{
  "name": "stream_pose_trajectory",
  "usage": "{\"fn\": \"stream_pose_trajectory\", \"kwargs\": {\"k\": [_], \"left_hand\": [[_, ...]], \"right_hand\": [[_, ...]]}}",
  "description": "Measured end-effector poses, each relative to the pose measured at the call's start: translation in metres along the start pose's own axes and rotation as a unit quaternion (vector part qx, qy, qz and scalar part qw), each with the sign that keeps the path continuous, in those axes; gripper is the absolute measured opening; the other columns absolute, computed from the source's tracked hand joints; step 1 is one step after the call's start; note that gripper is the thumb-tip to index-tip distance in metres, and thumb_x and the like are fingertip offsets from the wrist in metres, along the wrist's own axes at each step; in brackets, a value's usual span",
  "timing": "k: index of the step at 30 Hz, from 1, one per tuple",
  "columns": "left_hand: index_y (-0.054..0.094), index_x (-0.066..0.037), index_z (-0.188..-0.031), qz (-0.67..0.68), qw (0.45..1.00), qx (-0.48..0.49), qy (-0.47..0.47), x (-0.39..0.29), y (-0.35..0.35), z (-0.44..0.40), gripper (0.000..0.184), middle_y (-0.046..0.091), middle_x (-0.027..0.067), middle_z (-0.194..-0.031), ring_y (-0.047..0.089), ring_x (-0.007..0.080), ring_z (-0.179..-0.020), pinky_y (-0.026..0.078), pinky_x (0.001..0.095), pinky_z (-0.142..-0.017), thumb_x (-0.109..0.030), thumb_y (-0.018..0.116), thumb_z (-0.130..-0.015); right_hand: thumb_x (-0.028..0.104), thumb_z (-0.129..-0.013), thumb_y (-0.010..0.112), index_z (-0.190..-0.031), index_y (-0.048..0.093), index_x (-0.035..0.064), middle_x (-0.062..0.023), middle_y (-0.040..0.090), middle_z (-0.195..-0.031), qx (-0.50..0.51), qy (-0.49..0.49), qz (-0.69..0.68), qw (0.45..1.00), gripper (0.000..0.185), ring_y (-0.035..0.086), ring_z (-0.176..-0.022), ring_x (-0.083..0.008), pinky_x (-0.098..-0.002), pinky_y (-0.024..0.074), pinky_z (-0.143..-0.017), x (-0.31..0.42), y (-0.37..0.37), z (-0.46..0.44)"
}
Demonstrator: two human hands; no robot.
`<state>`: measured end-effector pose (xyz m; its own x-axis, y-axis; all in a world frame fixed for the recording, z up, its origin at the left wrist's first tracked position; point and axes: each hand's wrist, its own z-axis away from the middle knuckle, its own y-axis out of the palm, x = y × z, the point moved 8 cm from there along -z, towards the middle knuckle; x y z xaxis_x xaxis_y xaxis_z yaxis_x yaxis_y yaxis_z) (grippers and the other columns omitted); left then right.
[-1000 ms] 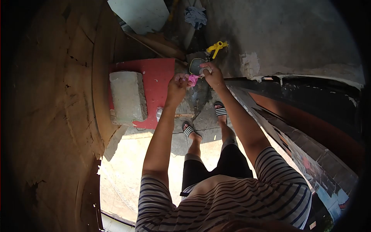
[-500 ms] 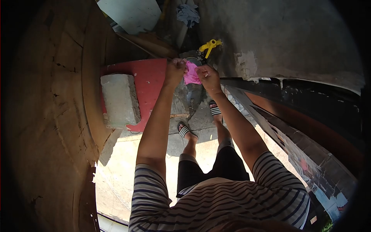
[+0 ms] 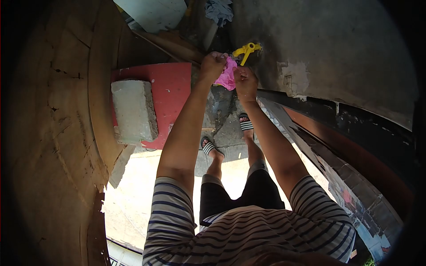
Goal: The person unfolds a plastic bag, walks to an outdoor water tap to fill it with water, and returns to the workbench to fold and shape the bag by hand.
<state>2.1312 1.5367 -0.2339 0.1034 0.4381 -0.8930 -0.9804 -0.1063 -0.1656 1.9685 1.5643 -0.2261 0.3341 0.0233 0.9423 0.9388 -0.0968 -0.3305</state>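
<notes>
A bright pink cloth is stretched between my two hands, just below the yellow tap on the wall. My left hand is closed on the cloth's left edge. On the other side, my right hand pinches the right edge, its knuckles a little under the tap's handle. The cloth looks thin and wrinkled; what lies behind it is mostly hidden. Whether water is running cannot be made out.
A pale concrete block rests on a red board to the left. Grey crumpled cloth hangs at the top. The grey wall rises on the right, a wooden panel on the left. Striped sandals stand on the floor.
Both hands have moved slightly up and closer to the tap with the pink cloth. The cloth now sits tilted, and the view has shifted a little.
</notes>
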Motion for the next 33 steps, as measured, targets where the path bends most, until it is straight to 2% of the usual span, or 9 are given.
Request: {"fn": "stream_pose_trajectory", "kwargs": {"k": [4, 16, 18, 27, 33], "left_hand": [[0.064, 0.001, -0.091, 0.025, 1.000, -0.002, 0.011, 0.000, 0.003, -0.007, 0.023, 0.062, 0.0021, -0.071, 0.056, 0.0083, -0.061, 0.047, 0.0247, -0.056, -0.021, 0.062, -0.096], [0.063, 0.001, -0.096, -0.034, 0.999, 0.014, 0.039, -0.013, 0.003, -0.012, 0.025, 0.064, 0.0034, -0.073, 0.056, 0.0098, -0.062, 0.046, 0.0257, -0.057, -0.024, 0.063, -0.096], [0.063, 0.002, -0.097, -0.038, 0.997, 0.012, 0.066, -0.016, 0.003, -0.012, 0.026, 0.064, 0.0045, -0.074, 0.057, 0.0098, -0.063, 0.047, 0.0258, -0.058, -0.023, 0.063, -0.096], [0.063, 0.003, -0.097, -0.030, 0.997, 0.010, 0.073, -0.020, 0.000, -0.011, 0.025, 0.062, 0.0036, -0.073, 0.057, 0.0102, -0.063, 0.048, 0.0271, -0.059, -0.022, 0.063, -0.096], [0.064, 0.004, -0.096, -0.057, 0.993, 0.008, 0.098, -0.029, -0.002, -0.008, 0.025, 0.063, 0.0043, -0.073, 0.058, 0.0099, -0.064, 0.048, 0.0268, -0.060, -0.021, 0.063, -0.096]], "right_hand": [[0.016, -0.088, 0.066, -0.095, 0.065, 0.0039, -0.0118, 0.068, -0.083, -0.005, 0.010, -0.008, 1.000, 0.014, 0.067, -0.074, -0.0210, -0.0312, 0.0533, -0.066, -0.005, 0.001, -0.003], [0.013, -0.089, 0.065, -0.094, 0.065, 0.0042, -0.0092, 0.067, -0.082, -0.020, 0.032, -0.028, 0.999, 0.010, 0.066, -0.072, -0.0188, -0.0301, 0.0530, -0.067, -0.011, 0.001, -0.008], [0.013, -0.089, 0.066, -0.094, 0.065, 0.0039, -0.0093, 0.066, -0.082, -0.021, 0.040, -0.025, 0.999, 0.010, 0.066, -0.073, -0.0191, -0.0301, 0.0532, -0.067, -0.012, 0.001, -0.008], [0.009, -0.086, 0.066, -0.093, 0.064, 0.0031, -0.0102, 0.063, -0.086, -0.030, 0.005, -0.018, 0.999, 0.010, 0.065, -0.076, -0.0205, -0.0307, 0.0536, -0.070, -0.004, -0.002, -0.008], [0.009, -0.085, 0.067, -0.093, 0.064, 0.0031, -0.0085, 0.063, -0.084, -0.021, 0.041, -0.034, 0.998, 0.011, 0.065, -0.075, -0.0198, -0.0310, 0.0530, -0.072, -0.002, 0.000, -0.008]]}}
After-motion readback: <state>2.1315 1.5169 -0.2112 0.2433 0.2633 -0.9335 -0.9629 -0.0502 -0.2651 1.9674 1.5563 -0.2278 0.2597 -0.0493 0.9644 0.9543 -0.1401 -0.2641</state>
